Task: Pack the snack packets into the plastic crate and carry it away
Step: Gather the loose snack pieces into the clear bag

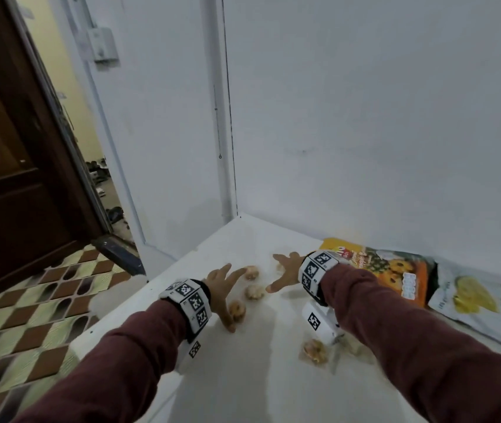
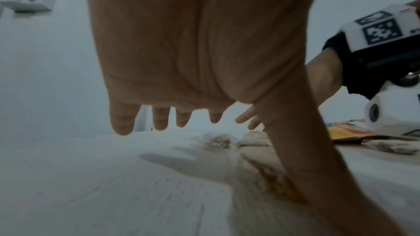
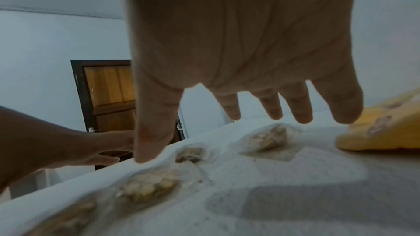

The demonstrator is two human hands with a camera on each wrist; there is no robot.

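The left hand (image 2: 188,45) hung palm-down over the white table (image 2: 113,186), fingers (image 2: 122,123) spread and straight, holding nothing. Small clear snack packets (image 2: 218,142) lay blurred below. The right hand (image 2: 322,81) reached nearby, beside an orange packet (image 2: 343,132).

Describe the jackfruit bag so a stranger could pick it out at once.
Start at the white table set against the white wall, then follow the wall side to the right. Two large snack bags lie flat there; the jackfruit bag is the one nearest the right edge of the head view. It is pale white with yellow fruit pictures, while its neighbour, the orange bag, is darker.
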